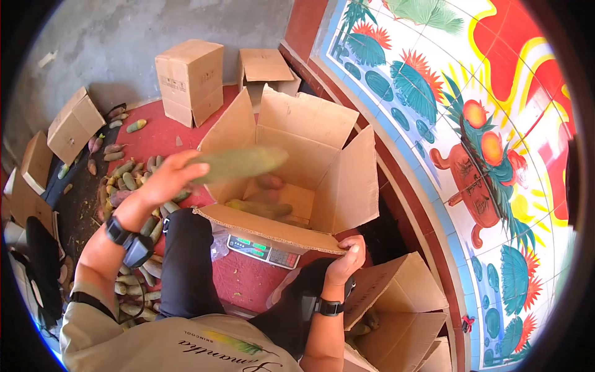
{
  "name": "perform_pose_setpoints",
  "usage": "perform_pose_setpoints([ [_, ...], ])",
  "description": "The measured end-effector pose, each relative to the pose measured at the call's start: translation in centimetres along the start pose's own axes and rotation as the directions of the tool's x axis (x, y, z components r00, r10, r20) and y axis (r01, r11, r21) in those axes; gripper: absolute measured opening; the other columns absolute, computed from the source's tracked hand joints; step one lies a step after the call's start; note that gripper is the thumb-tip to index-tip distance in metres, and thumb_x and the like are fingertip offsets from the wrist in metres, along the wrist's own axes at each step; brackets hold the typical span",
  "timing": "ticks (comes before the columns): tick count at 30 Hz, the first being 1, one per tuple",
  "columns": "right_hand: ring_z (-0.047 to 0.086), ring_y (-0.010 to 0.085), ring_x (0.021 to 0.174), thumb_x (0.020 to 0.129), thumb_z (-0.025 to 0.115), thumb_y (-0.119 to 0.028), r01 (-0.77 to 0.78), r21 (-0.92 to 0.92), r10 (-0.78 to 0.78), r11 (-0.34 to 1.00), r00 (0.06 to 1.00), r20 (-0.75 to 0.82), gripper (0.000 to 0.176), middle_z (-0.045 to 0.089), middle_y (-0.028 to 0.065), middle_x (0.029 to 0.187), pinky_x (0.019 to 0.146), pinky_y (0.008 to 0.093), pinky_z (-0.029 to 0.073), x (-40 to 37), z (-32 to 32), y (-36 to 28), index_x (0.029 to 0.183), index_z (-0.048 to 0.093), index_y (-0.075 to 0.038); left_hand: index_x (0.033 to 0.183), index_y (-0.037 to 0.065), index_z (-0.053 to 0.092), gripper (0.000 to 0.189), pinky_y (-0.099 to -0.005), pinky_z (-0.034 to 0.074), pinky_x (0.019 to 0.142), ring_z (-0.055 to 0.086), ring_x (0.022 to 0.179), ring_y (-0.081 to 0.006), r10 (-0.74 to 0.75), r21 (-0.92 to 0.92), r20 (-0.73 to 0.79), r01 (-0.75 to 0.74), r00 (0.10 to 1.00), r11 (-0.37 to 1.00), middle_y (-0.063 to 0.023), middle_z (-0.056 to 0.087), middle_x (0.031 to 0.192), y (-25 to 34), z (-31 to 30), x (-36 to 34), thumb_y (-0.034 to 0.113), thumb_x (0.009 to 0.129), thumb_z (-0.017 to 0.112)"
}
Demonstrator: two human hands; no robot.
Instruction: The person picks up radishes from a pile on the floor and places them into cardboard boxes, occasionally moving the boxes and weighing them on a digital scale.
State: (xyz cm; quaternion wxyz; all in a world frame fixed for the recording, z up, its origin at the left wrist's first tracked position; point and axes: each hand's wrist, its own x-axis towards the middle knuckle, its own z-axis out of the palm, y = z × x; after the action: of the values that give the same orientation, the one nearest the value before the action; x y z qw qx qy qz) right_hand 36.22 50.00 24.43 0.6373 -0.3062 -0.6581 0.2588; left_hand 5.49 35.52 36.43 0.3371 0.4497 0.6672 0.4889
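A long green radish, blurred by motion, is held in my left hand above the left side of an open cardboard box. Inside that box lie green radishes and a reddish one. My right hand grips the near flap of the box at its right corner. Under the near side of the box sits a digital scale with lit green displays.
Many radishes are piled on the red floor covering at left. Closed and open boxes stand by the grey wall. Another open box is at lower right, beside the tiled mural wall.
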Motion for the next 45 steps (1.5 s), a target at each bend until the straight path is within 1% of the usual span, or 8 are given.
perform_pose_setpoints([
  [4,0.040,0.0166,0.058,0.086,0.032,-0.026,-0.010,-0.046,0.009,0.999,1.000,-0.017,0.036,0.041,0.0069,0.060,0.057,0.0281,0.032,-0.1,0.0,0.0,0.061,0.040,-0.001,0.106,-0.001,0.050,0.034,-0.0239,0.045,0.058,0.057,0.071,-0.0122,0.094,0.186,0.126,-0.116,0.988,0.976,-0.0074,0.058,0.085,-2.3,2.9,3.6,0.024,0.083,0.053],
  [6,0.040,0.0166,0.058,0.086,0.032,-0.025,-0.019,-0.064,0.018,0.998,1.000,-0.012,0.036,0.041,0.0069,0.060,0.057,0.0281,0.032,-0.2,-0.1,0.0,0.061,0.040,-0.001,0.108,-0.002,0.049,0.034,-0.0246,0.045,0.059,0.057,0.072,-0.0131,-0.204,0.141,0.233,0.174,0.951,0.974,-0.0082,0.059,0.086,-2.2,4.4,4.5,0.022,0.083,0.053],
  [10,0.040,0.0165,0.058,0.086,0.032,-0.024,-0.014,-0.059,0.013,0.998,1.000,-0.023,0.034,0.041,0.0068,0.061,0.057,0.0279,0.033,-0.1,0.0,0.0,0.062,0.040,-0.001,0.113,0.001,0.047,0.036,-0.0234,0.045,0.061,0.054,0.079,-0.0091,-0.238,0.073,0.245,0.227,0.940,0.971,-0.0057,0.059,0.092,-3.6,5.6,5.4,0.020,0.084,0.053],
  [15,0.041,0.0167,0.060,0.087,0.030,-0.023,0.007,-0.083,-0.010,0.997,0.999,-0.034,0.034,0.042,0.0067,0.063,0.060,0.0275,0.035,0.0,0.2,-0.1,0.062,0.040,-0.002,0.115,0.001,0.046,0.032,-0.0254,0.046,0.071,0.054,0.087,-0.0110,0.227,0.135,0.101,-0.239,0.969,0.961,-0.0080,0.059,0.097,-4.2,3.9,3.9,0.015,0.086,0.048],
  [20,0.040,0.0182,0.061,0.087,0.030,-0.032,-0.078,-0.082,0.072,0.994,0.995,-0.066,0.040,0.040,0.0070,0.064,0.060,0.0297,0.035,0.1,0.0,0.2,0.064,0.041,-0.001,0.114,-0.001,0.044,0.028,-0.0269,0.042,0.079,0.054,0.087,-0.0121,0.338,-0.067,-0.292,-0.372,0.895,0.926,-0.0066,0.057,0.093,-6.5,0.8,-0.4,0.006,0.088,0.042],
  [27,0.040,0.0186,0.066,0.089,0.025,-0.027,-0.103,-0.100,0.088,0.990,0.986,-0.139,0.039,0.043,0.0079,0.068,0.064,0.0298,0.035,0.0,0.2,1.0,0.066,0.043,0.000,0.104,-0.001,0.050,0.022,-0.0275,0.044,0.071,0.055,0.077,-0.0149,0.060,0.103,-0.601,0.003,0.797,0.995,-0.0082,0.059,0.085,-19.2,-6.1,-6.4,0.012,0.086,0.047],
  [35,0.042,0.0200,0.071,0.094,0.014,-0.038,-0.142,-0.148,0.114,0.979,0.977,-0.181,0.054,0.046,0.0087,0.074,0.071,0.0311,0.037,0.0,0.7,1.0,0.073,0.046,0.000,0.086,0.001,0.058,0.030,-0.0383,0.045,0.071,0.057,0.084,-0.0315,-0.507,0.491,-0.370,0.627,0.779,0.605,-0.0179,0.059,0.088,-43.4,-4.9,-16.7,0.028,0.077,0.052],
  [45,0.051,0.0216,0.081,0.092,0.010,-0.046,-0.105,-0.153,0.076,0.983,0.979,-0.188,0.064,0.052,0.0108,0.083,0.073,0.0303,0.045,0.5,0.5,1.5,0.087,0.053,0.001,0.113,0.005,0.049,0.040,-0.0403,0.037,0.092,0.045,0.110,-0.0316,-0.771,0.363,-0.453,0.883,0.447,0.299,-0.0156,0.048,0.116,-41.3,0.3,-19.5,0.021,0.076,0.051],
])
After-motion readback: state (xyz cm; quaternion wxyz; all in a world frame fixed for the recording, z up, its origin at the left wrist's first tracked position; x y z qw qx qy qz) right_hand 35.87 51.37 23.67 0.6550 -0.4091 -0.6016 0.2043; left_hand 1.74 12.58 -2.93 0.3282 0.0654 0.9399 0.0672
